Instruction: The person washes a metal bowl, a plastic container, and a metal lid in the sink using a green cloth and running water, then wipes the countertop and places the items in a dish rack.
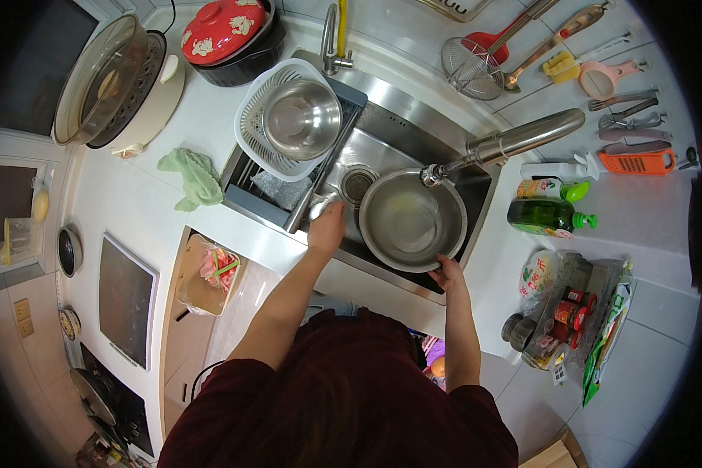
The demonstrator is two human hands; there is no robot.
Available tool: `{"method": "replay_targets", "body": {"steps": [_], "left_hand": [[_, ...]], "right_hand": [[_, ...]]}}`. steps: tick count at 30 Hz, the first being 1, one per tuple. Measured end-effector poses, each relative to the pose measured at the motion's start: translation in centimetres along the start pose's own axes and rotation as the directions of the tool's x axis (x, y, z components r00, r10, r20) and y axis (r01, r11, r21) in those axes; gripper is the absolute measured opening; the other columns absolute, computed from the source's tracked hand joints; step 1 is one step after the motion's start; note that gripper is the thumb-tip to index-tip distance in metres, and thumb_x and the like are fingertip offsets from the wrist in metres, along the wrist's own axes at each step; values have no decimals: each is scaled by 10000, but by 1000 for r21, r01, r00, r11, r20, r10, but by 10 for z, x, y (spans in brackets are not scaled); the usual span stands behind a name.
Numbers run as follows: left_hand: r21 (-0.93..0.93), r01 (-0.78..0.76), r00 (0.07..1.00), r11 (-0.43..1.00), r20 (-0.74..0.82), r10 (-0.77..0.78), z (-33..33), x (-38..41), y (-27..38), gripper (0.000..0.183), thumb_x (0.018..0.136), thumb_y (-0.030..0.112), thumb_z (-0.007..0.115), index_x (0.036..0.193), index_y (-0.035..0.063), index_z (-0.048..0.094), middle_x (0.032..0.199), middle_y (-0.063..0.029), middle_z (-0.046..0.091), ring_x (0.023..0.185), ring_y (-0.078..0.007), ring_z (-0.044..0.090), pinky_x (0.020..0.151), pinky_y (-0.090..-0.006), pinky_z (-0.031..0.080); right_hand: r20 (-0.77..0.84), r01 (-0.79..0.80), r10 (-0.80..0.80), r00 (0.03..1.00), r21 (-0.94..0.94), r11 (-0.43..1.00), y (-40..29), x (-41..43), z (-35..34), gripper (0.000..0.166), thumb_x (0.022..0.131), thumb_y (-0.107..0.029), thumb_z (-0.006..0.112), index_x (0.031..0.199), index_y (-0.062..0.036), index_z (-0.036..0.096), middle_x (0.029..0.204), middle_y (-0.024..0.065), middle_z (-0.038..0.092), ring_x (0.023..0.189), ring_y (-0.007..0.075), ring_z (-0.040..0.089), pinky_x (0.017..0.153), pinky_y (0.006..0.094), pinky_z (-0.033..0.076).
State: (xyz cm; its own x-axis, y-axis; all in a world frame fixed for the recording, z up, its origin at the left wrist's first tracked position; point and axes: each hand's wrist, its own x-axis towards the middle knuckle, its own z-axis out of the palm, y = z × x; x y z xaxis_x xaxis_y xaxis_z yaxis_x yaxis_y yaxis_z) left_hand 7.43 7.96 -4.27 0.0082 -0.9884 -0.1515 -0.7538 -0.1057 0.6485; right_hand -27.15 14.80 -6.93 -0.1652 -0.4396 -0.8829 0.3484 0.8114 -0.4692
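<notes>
A metal basin (413, 220) stands in the right part of the stainless steel sink (380, 140), beneath the faucet (497, 149). My right hand (448, 274) grips the basin's near rim. Near the drain (358, 184), my left hand (326, 228) is at the sink's front edge, closed around a small whitish or shiny thing that I cannot make out. Left of that, a white plastic colander (251, 111) with a steel bowl (302, 120) in it rests over a grey drain rack (245, 196). A silvery scouring cloth (281, 190) lies in the rack.
A green cloth (192, 178) lies on the left counter, with a red-lidded pot (225, 32) and a steamer (146, 117) behind. Dish soap bottles (541, 216) and a clear bin of jars (605, 275) stand on the right. Utensils such as a wire skimmer (472, 69) hang on the wall.
</notes>
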Motion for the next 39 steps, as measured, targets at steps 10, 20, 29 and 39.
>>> {"method": "replay_targets", "body": {"steps": [10, 20, 29, 39], "left_hand": [[-1, -38, 998, 999, -60, 38, 4, 0, -3, 138, 873, 142, 489, 1000, 98, 524, 991, -124, 609, 747, -351, 620, 654, -448, 503], [-17, -28, 998, 999, -50, 27, 4, 0, -4, 135, 869, 134, 488, 997, 107, 522, 1003, -120, 604, 764, -356, 615, 660, -453, 498], [147, 144, 944, 979, 275, -180, 0, 12, -4, 202, 852, 142, 468, 1035, 86, 532, 961, -177, 630, 852, -361, 621, 719, -472, 497], [236, -55, 954, 970, 300, -19, 75, 78, -38, 196, 810, 65, 520, 1000, 38, 561, 1001, -159, 598, 925, -328, 611, 722, -415, 526]], "right_hand": [[-46, 25, -26, 999, -38, 999, -9, -14, 11, 325, 899, -135, 464, 1222, -95, 444, 1080, 77, 585, 911, 202, 602, 735, 351, 535], [-32, 27, -29, 999, -65, 998, -12, -17, 15, 322, 905, -137, 454, 1220, -73, 439, 1058, 84, 595, 885, 206, 613, 722, 356, 542], [-25, 76, -78, 997, -70, 995, -10, -8, 10, 412, 894, -164, 506, 1271, -71, 367, 1131, 120, 562, 930, 242, 615, 691, 362, 566], [-94, 132, -147, 985, -155, 979, -15, -27, 19, 477, 898, -178, 501, 1307, -64, 283, 1207, 146, 504, 989, 252, 595, 719, 342, 577]]}}
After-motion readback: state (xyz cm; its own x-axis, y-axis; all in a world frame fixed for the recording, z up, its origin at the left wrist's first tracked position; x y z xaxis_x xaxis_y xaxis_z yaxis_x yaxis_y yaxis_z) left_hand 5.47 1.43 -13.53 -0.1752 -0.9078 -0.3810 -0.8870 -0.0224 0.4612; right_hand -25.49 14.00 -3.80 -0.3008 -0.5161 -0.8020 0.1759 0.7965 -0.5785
